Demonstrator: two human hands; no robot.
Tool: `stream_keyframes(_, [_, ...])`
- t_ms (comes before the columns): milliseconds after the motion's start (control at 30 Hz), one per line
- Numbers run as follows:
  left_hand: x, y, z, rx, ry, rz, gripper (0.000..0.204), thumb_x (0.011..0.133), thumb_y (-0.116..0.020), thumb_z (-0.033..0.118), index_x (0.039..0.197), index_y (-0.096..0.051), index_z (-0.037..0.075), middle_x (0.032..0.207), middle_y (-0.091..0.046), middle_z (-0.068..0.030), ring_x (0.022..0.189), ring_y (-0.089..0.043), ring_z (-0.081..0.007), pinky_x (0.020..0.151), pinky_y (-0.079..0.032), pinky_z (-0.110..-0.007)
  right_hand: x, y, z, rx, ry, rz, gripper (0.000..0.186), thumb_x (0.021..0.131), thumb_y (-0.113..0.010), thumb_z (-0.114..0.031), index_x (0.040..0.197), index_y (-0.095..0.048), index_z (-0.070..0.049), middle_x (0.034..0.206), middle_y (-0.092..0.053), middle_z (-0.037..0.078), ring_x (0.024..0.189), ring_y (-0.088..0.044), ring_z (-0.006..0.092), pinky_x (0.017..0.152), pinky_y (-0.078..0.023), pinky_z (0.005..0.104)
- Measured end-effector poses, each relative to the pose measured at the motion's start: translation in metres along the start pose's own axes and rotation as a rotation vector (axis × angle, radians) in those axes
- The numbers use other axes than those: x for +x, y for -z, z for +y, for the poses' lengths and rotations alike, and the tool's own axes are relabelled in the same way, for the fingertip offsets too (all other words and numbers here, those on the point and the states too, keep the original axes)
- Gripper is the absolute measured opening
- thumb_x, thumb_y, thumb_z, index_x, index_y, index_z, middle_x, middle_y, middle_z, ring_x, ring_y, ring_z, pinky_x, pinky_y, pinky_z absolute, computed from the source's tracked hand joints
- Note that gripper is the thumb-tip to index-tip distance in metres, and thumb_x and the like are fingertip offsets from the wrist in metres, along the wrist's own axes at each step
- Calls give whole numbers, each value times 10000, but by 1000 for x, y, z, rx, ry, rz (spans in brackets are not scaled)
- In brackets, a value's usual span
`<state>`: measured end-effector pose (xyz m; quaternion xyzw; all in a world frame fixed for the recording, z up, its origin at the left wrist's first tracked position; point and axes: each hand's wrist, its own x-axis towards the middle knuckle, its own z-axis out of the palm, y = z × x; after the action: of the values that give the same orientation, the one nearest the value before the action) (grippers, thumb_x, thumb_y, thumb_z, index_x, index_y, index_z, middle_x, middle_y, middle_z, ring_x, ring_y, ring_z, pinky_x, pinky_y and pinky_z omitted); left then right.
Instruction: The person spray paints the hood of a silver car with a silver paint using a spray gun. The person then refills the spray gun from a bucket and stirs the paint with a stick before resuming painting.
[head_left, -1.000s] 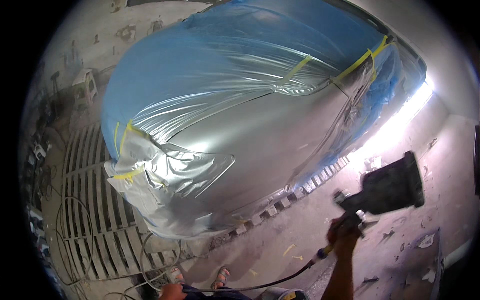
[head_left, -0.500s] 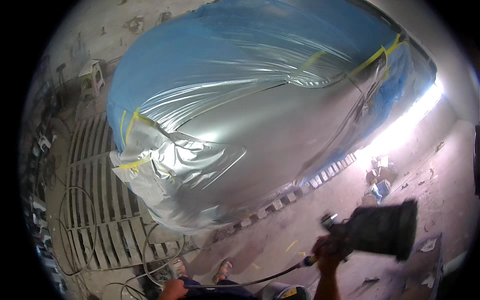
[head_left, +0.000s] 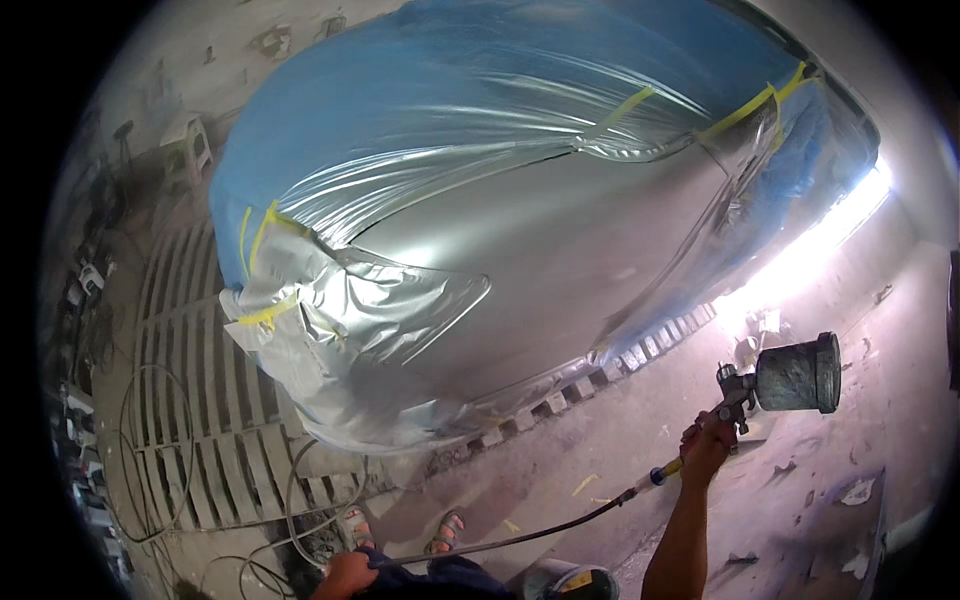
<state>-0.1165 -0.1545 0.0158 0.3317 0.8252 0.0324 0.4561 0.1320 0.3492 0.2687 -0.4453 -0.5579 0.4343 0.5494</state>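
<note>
My right hand (head_left: 708,441) grips a spray gun (head_left: 737,392) with a dark, paint-smeared cup (head_left: 797,375) lying sideways on it, low at the right, apart from the car. My left hand (head_left: 348,575) is closed on the air hose (head_left: 515,536), which runs across to the gun's handle. Ahead stands a car wrapped in blue plastic sheet (head_left: 420,85) and silvery, crumpled masking (head_left: 350,305) held by yellow tape (head_left: 737,116). Between them shows a bare, smooth silver-grey body panel (head_left: 540,250).
Slatted floor grating (head_left: 200,420) with coiled hoses lies at the left, near a small stool (head_left: 185,148). A bucket (head_left: 570,580) stands by my sandalled feet (head_left: 445,532). A bright strip light (head_left: 820,230) and containers (head_left: 755,338) sit along the right wall.
The gun in my right hand has shifted and turned, first dipping, then rising rightward, its cup now side-on. The car appears slightly higher and further right in the view. My left hand keeps the hose.
</note>
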Motion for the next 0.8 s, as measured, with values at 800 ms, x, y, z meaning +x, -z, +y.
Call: stream_keyframes(800, [2,-15,-22,123,43,-12,417,712,-585,480,825,-687,92,778,-648,-141,775,-634,-335,717,-507,-453,-32,6,80,70,-57,-32,195,921,-544,-235,923,-560,-41,580,-481,-11,460,-441,60,399,-345,199])
